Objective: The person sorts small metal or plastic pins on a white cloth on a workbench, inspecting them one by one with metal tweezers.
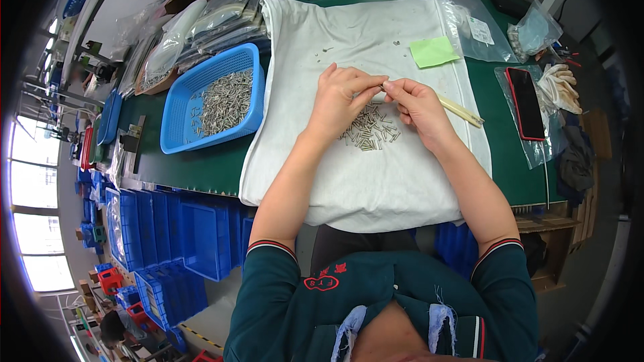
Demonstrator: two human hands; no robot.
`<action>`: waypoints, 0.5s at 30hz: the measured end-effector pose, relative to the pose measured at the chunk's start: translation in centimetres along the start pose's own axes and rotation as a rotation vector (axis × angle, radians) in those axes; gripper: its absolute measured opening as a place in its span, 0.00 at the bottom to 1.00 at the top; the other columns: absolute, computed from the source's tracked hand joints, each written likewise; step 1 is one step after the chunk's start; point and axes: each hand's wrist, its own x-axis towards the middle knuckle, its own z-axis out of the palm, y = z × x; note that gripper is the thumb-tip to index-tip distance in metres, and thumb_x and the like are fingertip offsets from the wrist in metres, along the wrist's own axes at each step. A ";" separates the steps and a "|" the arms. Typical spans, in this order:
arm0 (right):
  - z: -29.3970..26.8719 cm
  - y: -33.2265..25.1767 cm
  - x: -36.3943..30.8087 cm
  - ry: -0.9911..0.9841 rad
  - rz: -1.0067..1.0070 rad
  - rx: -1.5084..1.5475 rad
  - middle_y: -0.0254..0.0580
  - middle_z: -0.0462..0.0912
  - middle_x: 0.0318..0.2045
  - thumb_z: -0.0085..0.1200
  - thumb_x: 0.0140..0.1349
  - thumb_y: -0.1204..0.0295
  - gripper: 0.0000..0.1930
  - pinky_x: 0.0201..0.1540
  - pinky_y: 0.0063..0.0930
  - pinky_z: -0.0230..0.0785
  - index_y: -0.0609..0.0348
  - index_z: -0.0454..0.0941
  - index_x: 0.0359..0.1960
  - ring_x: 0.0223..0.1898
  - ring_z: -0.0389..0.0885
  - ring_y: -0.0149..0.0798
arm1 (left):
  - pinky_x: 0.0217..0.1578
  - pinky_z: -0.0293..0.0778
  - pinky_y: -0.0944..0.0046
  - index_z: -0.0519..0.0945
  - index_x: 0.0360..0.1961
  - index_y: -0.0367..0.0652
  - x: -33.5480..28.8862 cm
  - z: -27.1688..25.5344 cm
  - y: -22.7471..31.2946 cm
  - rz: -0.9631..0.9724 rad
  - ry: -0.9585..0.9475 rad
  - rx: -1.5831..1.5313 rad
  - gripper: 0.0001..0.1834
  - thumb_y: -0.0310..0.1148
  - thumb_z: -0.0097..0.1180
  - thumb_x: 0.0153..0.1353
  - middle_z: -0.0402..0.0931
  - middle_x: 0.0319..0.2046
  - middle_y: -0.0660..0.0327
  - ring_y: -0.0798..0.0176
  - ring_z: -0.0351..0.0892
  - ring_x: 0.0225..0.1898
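Head view: workbench, with production room beyond. Surface: green tabletop point(181, 169), largely covered at centre by a white cloth point(419, 174), creased, hanging over the front edge. On the cloth, one loose pile of small silvery metal pins point(367, 135), below the hands. Left hand point(339, 99): thumb and forefinger brought together at the tips on a small metal piece point(383, 87), its exact shape too small to tell. Right hand point(421, 110): thumb and forefinger closed on the same piece, other fingers curled. Beside the right hand, a cream-coloured strip point(463, 112), lying slantwise. Farther up, one light-green paper slip point(433, 52). Left of the cloth, a blue perforated basket point(176, 121) containing many similar pins. Right, a red-edged black phone point(526, 104) on clear plastic; pale gloves point(561, 87) adjacent. Rear left, stacked plastic-wrapped packs point(225, 17). Room: blue crates point(204, 241) below the bench at left; bright windows point(40, 228); red stools point(109, 281); a seated person point(124, 330), lower left.
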 end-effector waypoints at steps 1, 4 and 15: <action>0.0 0.0 0.0 0.011 -0.013 -0.015 0.25 0.73 0.23 0.54 0.59 0.61 0.12 0.18 0.10 0.51 0.57 0.76 0.33 0.18 0.58 0.16 | 0.57 0.52 0.47 0.82 0.35 0.52 0.0 0.1 0.0 0.000 0.001 0.000 0.08 0.33 0.57 0.52 0.75 0.27 0.69 0.66 0.73 0.35; 0.0 0.0 0.0 0.043 -0.028 -0.048 0.25 0.74 0.23 0.53 0.59 0.61 0.12 0.18 0.10 0.52 0.57 0.76 0.33 0.18 0.59 0.16 | 0.57 0.52 0.47 0.81 0.35 0.53 0.0 0.3 0.3 0.008 0.018 0.015 0.08 0.33 0.57 0.52 0.74 0.25 0.69 0.65 0.72 0.34; 0.2 -0.1 -0.1 0.039 -0.053 -0.121 0.25 0.75 0.24 0.53 0.59 0.61 0.11 0.19 0.10 0.50 0.56 0.76 0.33 0.20 0.60 0.14 | 0.58 0.51 0.47 0.80 0.37 0.49 -0.4 0.4 0.8 0.117 0.033 0.212 0.10 0.31 0.58 0.51 0.75 0.27 0.67 0.64 0.73 0.34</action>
